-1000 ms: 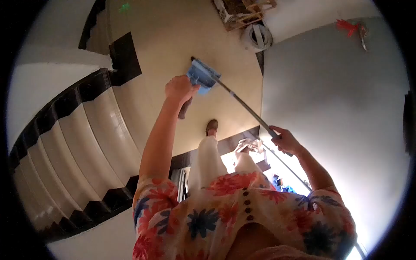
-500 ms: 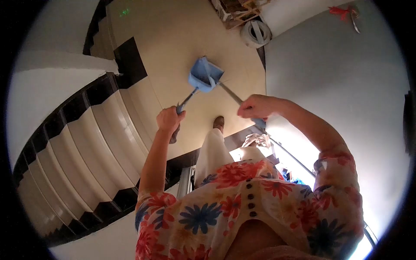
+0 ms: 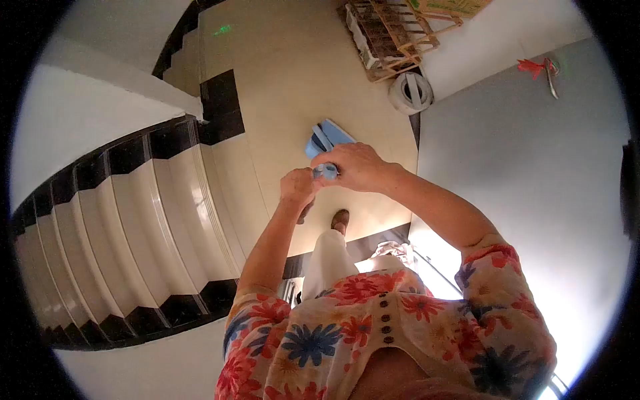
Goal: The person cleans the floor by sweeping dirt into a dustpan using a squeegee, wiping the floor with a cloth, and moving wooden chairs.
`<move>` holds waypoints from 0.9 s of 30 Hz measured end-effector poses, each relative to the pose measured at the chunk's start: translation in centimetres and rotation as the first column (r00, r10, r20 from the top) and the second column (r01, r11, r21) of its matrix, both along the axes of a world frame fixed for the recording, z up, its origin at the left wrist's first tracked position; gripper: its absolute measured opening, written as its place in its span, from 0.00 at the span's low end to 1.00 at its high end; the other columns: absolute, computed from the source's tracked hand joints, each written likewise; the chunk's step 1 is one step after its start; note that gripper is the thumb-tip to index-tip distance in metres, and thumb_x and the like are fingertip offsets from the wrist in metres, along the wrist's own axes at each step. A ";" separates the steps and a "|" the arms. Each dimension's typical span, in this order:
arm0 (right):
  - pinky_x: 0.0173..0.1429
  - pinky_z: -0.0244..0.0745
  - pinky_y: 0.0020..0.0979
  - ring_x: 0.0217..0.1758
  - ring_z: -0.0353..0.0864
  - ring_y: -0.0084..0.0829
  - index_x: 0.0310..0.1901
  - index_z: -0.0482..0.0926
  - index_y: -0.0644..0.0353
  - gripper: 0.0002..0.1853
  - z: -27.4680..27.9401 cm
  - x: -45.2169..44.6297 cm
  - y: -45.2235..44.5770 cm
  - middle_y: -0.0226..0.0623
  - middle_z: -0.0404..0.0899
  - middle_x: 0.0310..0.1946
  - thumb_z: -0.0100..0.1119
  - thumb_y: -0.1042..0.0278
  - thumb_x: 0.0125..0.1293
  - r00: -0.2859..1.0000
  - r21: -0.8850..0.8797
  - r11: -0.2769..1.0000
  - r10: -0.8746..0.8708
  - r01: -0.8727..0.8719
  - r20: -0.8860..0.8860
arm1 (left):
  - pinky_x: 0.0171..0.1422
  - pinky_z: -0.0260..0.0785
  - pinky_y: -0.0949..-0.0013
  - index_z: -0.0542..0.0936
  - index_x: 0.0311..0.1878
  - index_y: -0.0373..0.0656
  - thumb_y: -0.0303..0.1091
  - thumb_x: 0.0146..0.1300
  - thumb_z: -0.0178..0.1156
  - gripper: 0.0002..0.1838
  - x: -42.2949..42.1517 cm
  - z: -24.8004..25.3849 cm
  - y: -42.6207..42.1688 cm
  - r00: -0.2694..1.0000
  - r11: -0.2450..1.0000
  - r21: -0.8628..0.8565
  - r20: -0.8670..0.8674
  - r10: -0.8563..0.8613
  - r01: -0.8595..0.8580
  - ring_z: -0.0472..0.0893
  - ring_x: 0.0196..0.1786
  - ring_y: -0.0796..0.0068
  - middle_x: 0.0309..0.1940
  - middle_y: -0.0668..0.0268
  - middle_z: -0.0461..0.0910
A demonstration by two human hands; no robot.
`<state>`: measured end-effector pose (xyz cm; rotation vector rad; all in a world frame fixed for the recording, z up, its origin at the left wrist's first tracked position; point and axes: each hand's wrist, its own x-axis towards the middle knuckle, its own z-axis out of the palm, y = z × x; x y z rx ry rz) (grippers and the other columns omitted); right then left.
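A blue long-handled dustpan point(image 3: 341, 131) is over the tiled floor, its lower part hidden behind my hands. A narrow blue bar, seemingly the head of a broom point(image 3: 322, 137), lies across the pan. My left hand point(image 3: 298, 187) is closed around a handle, apparently the dustpan's, whose grip end shows below the fist. My right hand point(image 3: 355, 167) is wrapped round the blue-ended handle point(image 3: 326, 171), apparently the broom's. Both hands are close together, nearly touching, in front of my body. The shafts are mostly hidden beneath them.
Stairs with dark edging point(image 3: 167, 200) curve down the left side. Wooden racks point(image 3: 393, 37) and a round whitish container point(image 3: 410, 93) stand against the wall ahead. A grey door-like panel point(image 3: 520, 147) is on the right. My shoe point(image 3: 341, 220) is on the beige floor point(image 3: 287, 80).
My hands have come together from wide apart, the right moving left and the left moving right. The two handles no longer spread in a V, and the dustpan now sits lower in view.
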<state>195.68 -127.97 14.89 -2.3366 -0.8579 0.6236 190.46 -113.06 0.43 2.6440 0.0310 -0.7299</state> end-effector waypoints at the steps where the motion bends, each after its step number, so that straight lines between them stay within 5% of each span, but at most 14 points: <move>1: 0.32 0.68 0.38 0.29 0.75 0.42 0.30 0.75 0.54 0.15 -0.2 0.3 0.3 0.42 0.76 0.23 0.58 0.51 0.49 0.999 0.026 1.000 0.011 -0.010 -0.031 | 0.38 0.70 0.63 0.78 0.31 0.47 0.50 0.48 0.54 0.16 0.1 0.3 -0.3 1.000 0.999 -0.039 0.009 0.029 -0.029 0.78 0.34 0.60 0.26 0.61 0.79; 5: 0.30 0.68 0.38 0.28 0.76 0.43 0.30 0.76 0.56 0.13 -0.6 1.0 0.6 0.44 0.75 0.23 0.59 0.56 0.47 0.992 0.141 0.989 -0.024 0.042 -0.126 | 0.36 0.71 0.61 0.78 0.27 0.41 0.45 0.49 0.52 0.16 1.3 2.0 -1.1 0.996 0.996 -0.061 0.064 0.069 -0.065 0.78 0.34 0.59 0.28 0.57 0.79; 8: 0.31 0.68 0.38 0.27 0.75 0.43 0.29 0.75 0.58 0.12 -0.5 1.3 0.0 0.44 0.75 0.22 0.58 0.60 0.45 0.978 0.151 0.981 -0.092 0.121 -0.188 | 0.36 0.71 0.62 0.78 0.27 0.42 0.44 0.49 0.52 0.14 2.3 4.1 -2.0 0.996 0.998 -0.004 -0.058 0.064 -0.064 0.78 0.35 0.59 0.28 0.57 0.79; 11: 0.28 0.64 0.28 0.22 0.71 0.32 0.30 0.76 0.53 0.06 -1.0 1.9 -0.6 0.37 0.74 0.20 0.59 0.66 0.48 0.985 0.148 0.982 -0.098 0.119 -0.142 | 0.36 0.71 0.62 0.78 0.27 0.43 0.43 0.48 0.52 0.14 2.8 2.9 -2.5 0.999 0.999 0.016 -0.004 0.039 -0.039 0.78 0.35 0.60 0.28 0.57 0.79; 14: 0.29 0.65 0.27 0.23 0.72 0.32 0.29 0.76 0.54 0.06 -1.5 2.3 -0.5 0.37 0.74 0.20 0.58 0.66 0.48 0.986 0.160 0.980 -0.100 0.120 -0.131 | 0.37 0.71 0.63 0.79 0.27 0.43 0.43 0.48 0.52 0.14 3.3 1.6 -2.3 0.993 0.995 -0.051 -0.084 0.086 -0.091 0.79 0.34 0.60 0.29 0.58 0.79; 17: 0.30 0.67 0.27 0.24 0.73 0.32 0.29 0.77 0.56 0.07 -1.8 1.7 -0.2 0.36 0.74 0.20 0.58 0.66 0.47 0.991 0.216 0.972 -0.067 0.092 -0.118 | 0.37 0.71 0.65 0.78 0.29 0.44 0.43 0.47 0.52 0.13 2.9 -0.8 -1.8 0.994 0.999 -0.013 0.103 0.042 -0.041 0.79 0.35 0.61 0.31 0.59 0.79; 20: 0.33 0.69 0.28 0.27 0.75 0.33 0.32 0.77 0.57 0.10 -2.3 1.6 0.0 0.35 0.76 0.23 0.59 0.64 0.48 0.998 0.150 0.986 -0.064 0.065 -0.016 | 0.38 0.71 0.66 0.78 0.33 0.46 0.46 0.47 0.54 0.15 2.9 -0.9 -1.5 0.990 0.998 -0.026 0.124 0.061 -0.058 0.79 0.36 0.63 0.32 0.61 0.79; 23: 0.39 0.71 0.29 0.34 0.77 0.32 0.43 0.75 0.55 0.17 -2.3 1.4 -0.9 0.37 0.77 0.31 0.58 0.63 0.50 0.971 0.216 0.966 -0.095 0.144 -0.221 | 0.39 0.71 0.66 0.78 0.36 0.49 0.51 0.45 0.58 0.19 3.7 0.4 -1.9 0.989 0.990 -0.012 0.048 0.143 -0.143 0.78 0.37 0.64 0.31 0.63 0.79; 26: 0.44 0.71 0.30 0.40 0.76 0.31 0.52 0.68 0.54 0.23 -2.5 -1.2 -4.9 0.40 0.75 0.40 0.57 0.63 0.52 0.986 0.289 0.944 -0.136 0.159 -0.097 | 0.35 0.70 0.66 0.78 0.37 0.45 0.56 0.40 0.62 0.26 3.8 -0.3 -1.5 0.987 0.989 -0.146 0.155 0.037 -0.014 0.78 0.31 0.67 0.30 0.61 0.79; 27: 0.45 0.71 0.30 0.42 0.75 0.32 0.54 0.65 0.53 0.25 -3.2 -2.3 -7.1 0.41 0.74 0.42 0.56 0.64 0.53 0.980 0.200 0.964 -0.149 0.173 -0.130 | 0.34 0.70 0.66 0.77 0.36 0.42 0.54 0.40 0.63 0.26 4.3 -0.7 -1.5 0.995 0.967 -0.238 0.020 0.095 -0.087 0.78 0.29 0.68 0.29 0.61 0.78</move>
